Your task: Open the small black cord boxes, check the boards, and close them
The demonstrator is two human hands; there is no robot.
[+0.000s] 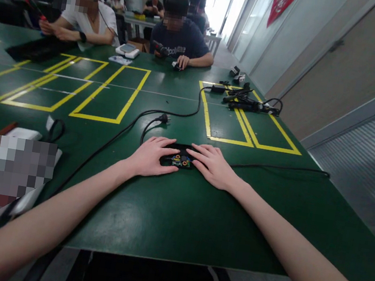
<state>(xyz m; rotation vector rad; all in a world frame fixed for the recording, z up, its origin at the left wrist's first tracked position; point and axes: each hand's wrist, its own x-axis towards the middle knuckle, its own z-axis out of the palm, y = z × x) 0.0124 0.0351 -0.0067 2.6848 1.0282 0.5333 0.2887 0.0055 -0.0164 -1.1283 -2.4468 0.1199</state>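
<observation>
A black plastic case (190,149) with a small circuit board (180,161) showing inside lies on the green table between my hands. It looks like an opened power adapter. My left hand (152,156) holds its left end, thumb along the near edge and fingers reaching over the far side. At the right end my right hand (213,167) grips it, with thumb and fingertips at its rim. Part of each end is hidden under my fingers. A cord with a black plug (163,118) runs behind my left hand, and a thin black cable (279,167) stretches right from behind my right hand.
Yellow tape rectangles (120,118) mark the green table (167,223). Beyond, black adapters and cords (245,103) lie bunched at the right. A long cable (109,142) crosses on the left, near a blurred pile (7,173). Two people (181,35) (89,20) sit opposite, hands busy.
</observation>
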